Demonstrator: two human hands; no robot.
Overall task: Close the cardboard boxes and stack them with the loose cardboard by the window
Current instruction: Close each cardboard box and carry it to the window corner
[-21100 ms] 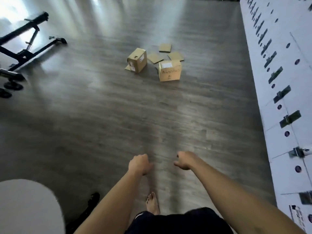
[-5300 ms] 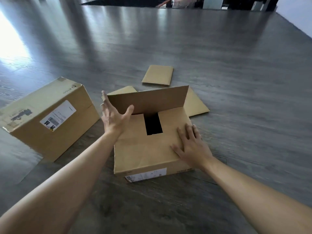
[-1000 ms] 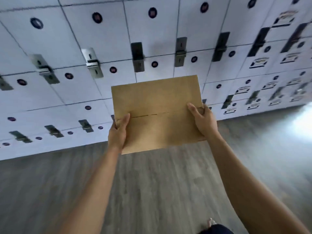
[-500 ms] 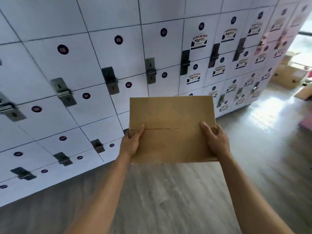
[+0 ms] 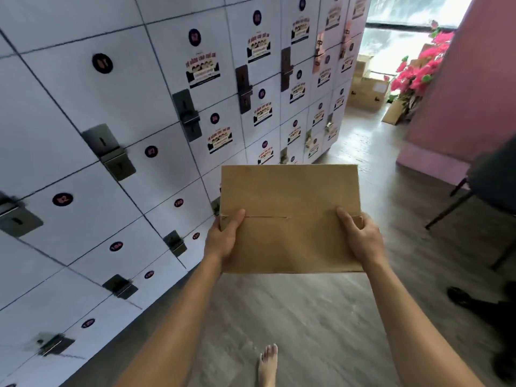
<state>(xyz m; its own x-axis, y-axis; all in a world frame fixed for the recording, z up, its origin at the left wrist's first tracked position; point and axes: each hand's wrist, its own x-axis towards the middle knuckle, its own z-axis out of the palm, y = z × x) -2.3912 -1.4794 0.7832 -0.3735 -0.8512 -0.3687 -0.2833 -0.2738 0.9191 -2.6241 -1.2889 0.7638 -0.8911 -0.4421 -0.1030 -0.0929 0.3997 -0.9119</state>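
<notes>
Closed cardboard box point(image 5: 290, 219) up in mid-frame, top face toward the camera, long axis running left to right across the picture, flap seam level along the middle. Left hand point(image 5: 223, 238) clamped on the box's left edge, thumb laid over the seam, fingers wrapped under and out of sight. Right hand point(image 5: 360, 238) gripping the right edge the same way, thumb on top, fingers curled round the side. Box held between the two hands, clear of the floor point(image 5: 307, 317). White lockers point(image 5: 111, 135) filling the left of the frame. More cardboard boxes point(image 5: 365, 92) at upper right by the bright window point(image 5: 391, 46), pink flowers point(image 5: 418, 71) just beside them. Bare foot point(image 5: 268, 364) at bottom centre.
</notes>
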